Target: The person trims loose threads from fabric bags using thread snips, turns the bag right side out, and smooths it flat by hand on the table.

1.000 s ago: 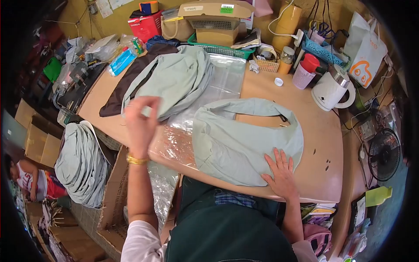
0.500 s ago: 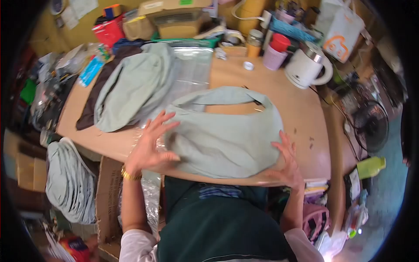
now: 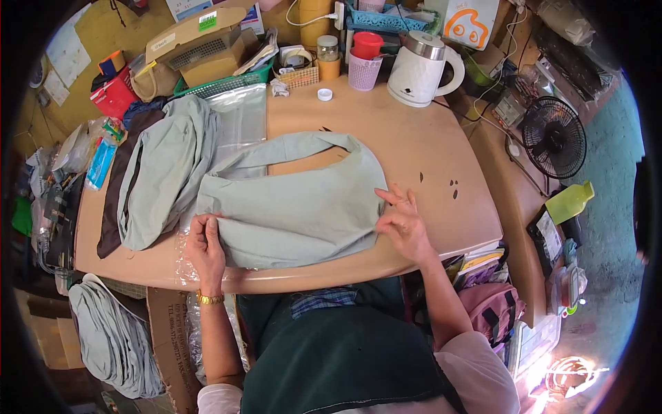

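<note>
Pale green cloth bag (image 3: 296, 207) lies flat at the centre of the frame on the wooden table (image 3: 427, 165), its strap arching toward the top. We note the left hand (image 3: 205, 247) at the bag's lower left corner, fingers curled over the edge and pinching the fabric, with clear plastic sheeting (image 3: 241, 124) beneath. The right hand (image 3: 400, 222) sits at the bag's right edge, fingers partly bent, fingertips on the cloth (whether it actually grips, we cannot tell). A second pale green bag (image 3: 162, 172) lies folded to the left, over a dark brown cloth (image 3: 114, 207). White kettle (image 3: 417, 65) stands at upper centre right; a black fan (image 3: 554, 136) at right.
</note>
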Demonstrator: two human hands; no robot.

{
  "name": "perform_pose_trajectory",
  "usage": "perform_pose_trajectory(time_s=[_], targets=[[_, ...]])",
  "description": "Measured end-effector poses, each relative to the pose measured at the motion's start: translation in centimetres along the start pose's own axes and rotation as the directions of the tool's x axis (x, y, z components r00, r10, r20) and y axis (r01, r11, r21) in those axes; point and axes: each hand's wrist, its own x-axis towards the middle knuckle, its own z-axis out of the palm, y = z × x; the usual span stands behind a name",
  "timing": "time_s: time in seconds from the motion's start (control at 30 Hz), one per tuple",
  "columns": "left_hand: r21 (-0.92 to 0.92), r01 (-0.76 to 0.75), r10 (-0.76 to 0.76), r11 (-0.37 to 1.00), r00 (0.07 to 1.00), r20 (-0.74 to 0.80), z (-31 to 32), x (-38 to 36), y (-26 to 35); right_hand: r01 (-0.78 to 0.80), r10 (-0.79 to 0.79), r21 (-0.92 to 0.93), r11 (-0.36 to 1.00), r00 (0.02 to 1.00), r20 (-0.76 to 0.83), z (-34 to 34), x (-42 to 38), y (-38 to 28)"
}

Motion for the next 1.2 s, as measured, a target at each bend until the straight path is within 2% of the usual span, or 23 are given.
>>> perform_pose_trajectory(time_s=[0.07,0.1,0.17,0.27,0.3,0.37,0.43,0.5,0.53,0.6,0.67,0.7,0.77,0.87,0.9,0.97,1.0,1.03,1.07,1.1,1.13,1.17,1.2], targets=[[0.060,-0.112,0.122,0.992,0.967,-0.224,1.0,0.2,0.0,0.028,0.070,0.362,0.932,0.964,-0.255,1.5,0.7,0.7],[0.064,-0.113,0.125,0.992,0.967,-0.223,1.3,0.0,-0.1,0.029,0.070,0.365,0.930,0.964,-0.257,1.8,1.0,0.3],[0.282,-0.082,0.181,0.956,0.921,-0.346,1.8,-0.3,-0.2,-0.132,0.326,0.423,0.896,0.844,-0.426,1.7,1.7,-0.4],[0.312,-0.094,0.202,0.946,0.920,-0.335,2.6,-1.1,-0.6,-0.148,0.339,0.378,0.914,0.791,-0.510,0.7,2.9,0.0],[0.301,-0.179,0.275,0.937,0.908,-0.315,3.1,-1.3,-0.9,-0.152,0.341,0.376,0.914,0.788,-0.513,-0.2,2.9,-0.1],[0.270,-0.150,0.230,0.951,0.926,-0.298,3.6,-1.7,-1.4,-0.049,0.282,0.695,0.717,0.933,-0.225,-1.9,2.9,-0.2],[0.243,-0.113,0.180,0.964,0.944,-0.277,3.7,-1.8,-1.5,-0.099,0.275,0.635,0.766,0.944,-0.184,-1.4,2.0,0.2],[0.252,-0.189,0.260,0.949,0.922,-0.288,3.7,-1.6,-1.3,-0.147,0.272,0.569,0.809,0.952,-0.141,-1.3,1.2,1.2],[0.255,-0.185,0.257,0.949,0.923,-0.285,3.8,-1.7,-1.0,-0.237,0.356,0.525,0.818,0.924,-0.138,-1.7,0.9,2.2],[0.288,-0.194,0.238,0.938,0.963,-0.127,3.6,-2.1,-0.1,-0.313,0.419,0.496,0.810,0.900,-0.116,-2.8,0.7,3.1],[0.229,-0.207,0.231,0.951,0.969,-0.084,3.7,-2.0,0.3,-0.380,0.388,0.081,0.922,0.907,-0.163,-4.7,1.7,1.6],[0.230,-0.223,0.251,0.947,0.963,-0.099,3.9,-1.8,0.0,-0.355,0.366,0.095,0.930,0.920,-0.142,-4.8,2.7,0.3],[0.211,-0.288,0.295,0.934,0.956,-0.002,4.5,-1.1,2.1,-0.066,0.011,-0.137,0.988,0.927,-0.374,-4.3,4.6,-3.0],[0.156,-0.460,0.445,0.874,0.887,0.122,6.1,-0.2,5.4,0.179,-0.167,0.055,0.982,0.971,-0.172,1.4,8.1,-10.6],[0.215,-0.494,0.505,0.842,0.863,0.006,6.3,0.0,6.9,0.229,-0.229,0.052,0.972,0.973,-0.002,3.2,9.0,-11.0],[0.293,-0.521,0.570,0.802,0.815,-0.110,5.2,-0.7,6.9,0.204,-0.201,0.078,0.976,0.979,-0.041,4.2,10.3,-10.7],[0.148,-0.279,0.303,0.949,0.935,-0.183,4.3,-2.6,5.4,0.169,-0.162,0.092,0.981,0.984,-0.079,4.3,11.1,-10.5],[-0.021,-0.010,0.006,1.000,0.978,-0.207,3.6,-4.2,4.6,0.186,-0.179,0.094,0.978,0.981,-0.078,3.9,11.5,-10.5],[-0.019,-0.011,0.006,1.000,0.976,-0.217,3.2,-5.2,4.6,0.150,-0.142,0.130,0.980,0.987,-0.071,3.3,11.4,-10.6],[-0.183,0.255,-0.226,0.949,0.960,0.167,2.9,-6.2,4.6,0.110,-0.102,0.165,0.980,0.993,-0.058,3.0,11.4,-10.7],[-0.228,0.537,-0.347,0.812,0.759,0.551,2.7,-6.8,4.6,0.114,-0.107,0.166,0.980,0.993,-0.052,3.3,11.4,-10.7],[-0.232,0.540,-0.352,0.809,0.761,0.545,3.3,-7.0,4.5,0.152,-0.138,0.151,0.977,0.986,-0.097,3.7,11.4,-10.7],[-0.391,0.652,-0.378,0.650,0.723,0.578,4.9,-7.1,4.5,0.190,-0.170,0.134,0.973,0.975,-0.142,3.9,11.5,-10.8]])
